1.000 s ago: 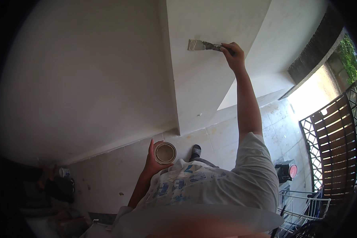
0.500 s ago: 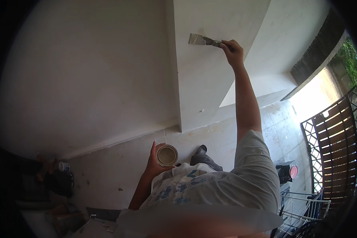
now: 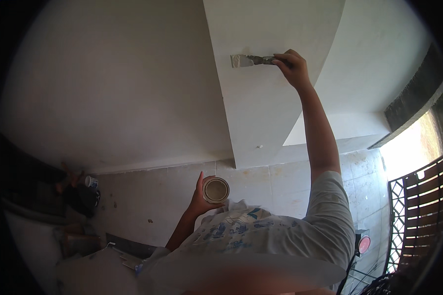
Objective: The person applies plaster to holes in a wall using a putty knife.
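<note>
In my right hand (image 3: 294, 69) I hold a putty knife (image 3: 261, 60) by its handle, fingers closed round it. Its wide blade points left and lies against, or very close to, the white pillar (image 3: 261, 108); pale filler coats part of the blade. A faint smudge shows on the wall just above the blade. Lower down, in front of my shirt, my left hand (image 3: 200, 199) is wrapped round a round open can (image 3: 216, 190). The can's mouth faces up, and its inside looks beige. How full it is cannot be told.
A wide white wall (image 3: 123, 88) runs left of the pillar. Pale tiles (image 3: 182, 177) cover the floor. At the lower left stands a small white tub (image 3: 91, 182) among dark items. A slatted wooden gate (image 3: 426, 211) and a red round object (image 3: 363, 244) are on the right.
My view has tilted, so wall, gate and floor sit differently in the picture. The putty knife stays at nearly the same spot on the pillar. My shoe has gone out of sight.
</note>
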{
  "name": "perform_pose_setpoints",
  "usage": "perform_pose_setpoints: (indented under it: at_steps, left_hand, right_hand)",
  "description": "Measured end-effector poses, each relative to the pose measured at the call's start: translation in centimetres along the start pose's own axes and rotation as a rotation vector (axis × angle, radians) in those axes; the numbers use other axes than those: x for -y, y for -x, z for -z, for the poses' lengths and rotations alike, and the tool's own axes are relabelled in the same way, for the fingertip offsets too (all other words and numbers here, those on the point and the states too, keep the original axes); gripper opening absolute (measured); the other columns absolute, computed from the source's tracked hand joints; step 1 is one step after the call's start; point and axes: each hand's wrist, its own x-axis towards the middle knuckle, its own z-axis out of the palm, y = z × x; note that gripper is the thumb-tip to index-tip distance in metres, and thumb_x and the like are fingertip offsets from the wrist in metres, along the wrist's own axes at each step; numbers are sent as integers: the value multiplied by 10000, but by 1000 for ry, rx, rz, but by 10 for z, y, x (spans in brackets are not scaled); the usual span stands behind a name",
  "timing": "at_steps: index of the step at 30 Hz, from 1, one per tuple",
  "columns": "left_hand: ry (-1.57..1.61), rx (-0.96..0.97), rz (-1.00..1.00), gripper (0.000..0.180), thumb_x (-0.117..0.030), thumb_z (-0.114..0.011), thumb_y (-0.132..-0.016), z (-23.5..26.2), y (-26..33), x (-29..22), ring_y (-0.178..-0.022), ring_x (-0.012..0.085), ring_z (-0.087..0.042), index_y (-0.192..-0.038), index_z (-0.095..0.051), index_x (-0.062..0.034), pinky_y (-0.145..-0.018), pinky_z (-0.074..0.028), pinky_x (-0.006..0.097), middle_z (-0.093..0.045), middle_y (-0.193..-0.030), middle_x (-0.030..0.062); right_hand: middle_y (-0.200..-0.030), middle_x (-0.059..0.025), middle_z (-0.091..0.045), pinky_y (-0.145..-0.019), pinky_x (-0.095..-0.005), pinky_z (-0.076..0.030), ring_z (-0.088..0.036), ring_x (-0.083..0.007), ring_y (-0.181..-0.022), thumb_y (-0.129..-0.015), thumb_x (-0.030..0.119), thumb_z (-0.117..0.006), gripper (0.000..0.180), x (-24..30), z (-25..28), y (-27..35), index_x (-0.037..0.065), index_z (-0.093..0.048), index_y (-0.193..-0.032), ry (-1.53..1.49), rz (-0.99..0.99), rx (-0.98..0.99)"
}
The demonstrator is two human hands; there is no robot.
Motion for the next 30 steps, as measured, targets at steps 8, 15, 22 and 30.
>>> perform_pose_setpoints:
  at_steps: [8,15,22,30]
  left_hand:
    - [8,13,-81,1483,-220,-1008,-599,-58,-29,-28,-1381,341,-486,-1611,69,-89,-1167,-383,480,-457,-1492,211]
    - [65,-154,59,1438,-216,-1009,-597,-128,-8,-30,-1392,329,-470,-1594,16,-64,-1175,-370,473,-444,-1497,210]
    - [65,-331,-49,1225,-164,-1010,-580,-172,-42,-48,-1402,308,-461,-1503,-212,-48,-1184,-369,451,-424,-1525,201]
    - [151,-292,-199,1164,-130,-994,-608,-193,-85,-71,-1417,290,-464,-1525,-281,-45,-1185,-391,422,-416,-1560,185]
  right_hand:
    - [-818,-61,-640,-675,-274,-490,-606,-138,-723,-873,78,-799,171,-46,77,49,12,-768,-1028,111,-128,-171]
    - [-722,30,-518,-486,-210,-318,-412,-42,-562,-1042,234,-623,247,-47,134,285,2,-664,-1117,-655,-1084,-315]
    - [-814,1,-554,-527,-239,-339,-441,-104,-636,-1065,369,-548,349,54,127,408,55,-589,-1212,-1374,-1512,-51]
    - [-810,-13,-530,-579,-276,-332,-444,-120,-658,-1070,337,-533,280,62,134,356,77,-573,-1164,-1325,-1004,266]
